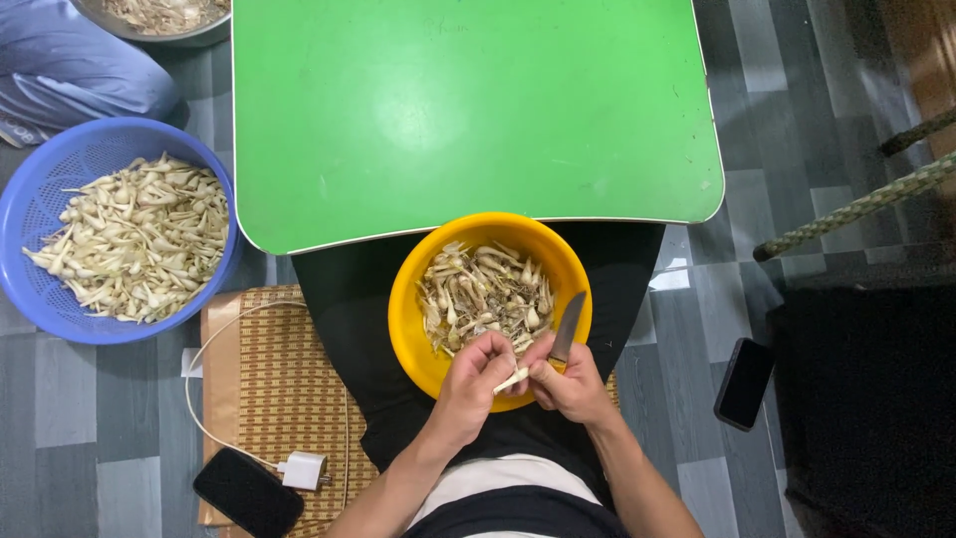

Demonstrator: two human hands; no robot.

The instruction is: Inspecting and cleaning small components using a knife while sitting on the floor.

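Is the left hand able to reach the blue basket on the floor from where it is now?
Probably yes. The left hand holds a pale bulb over the yellow bowl. The blue basket sits on that same side, beside the green table, and nothing stands between them, but the hand is occupied.

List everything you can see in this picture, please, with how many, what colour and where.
Yellow bowl: one, on the lap, holding untrimmed bulbs.
Blue basket: one, left on floor, full of pale peeled bulbs.
Green table: one, top centre.
Metal bowl: one, grey, top left.
Phones: two, black, one lower left, one right on floor.
Charger: one, white, beside the left phone.
Woven mat: one, brown, under the person.
Knife: one, silver, in right hand.
Left hand: holds a pale bulb.
Right hand: grips knife.
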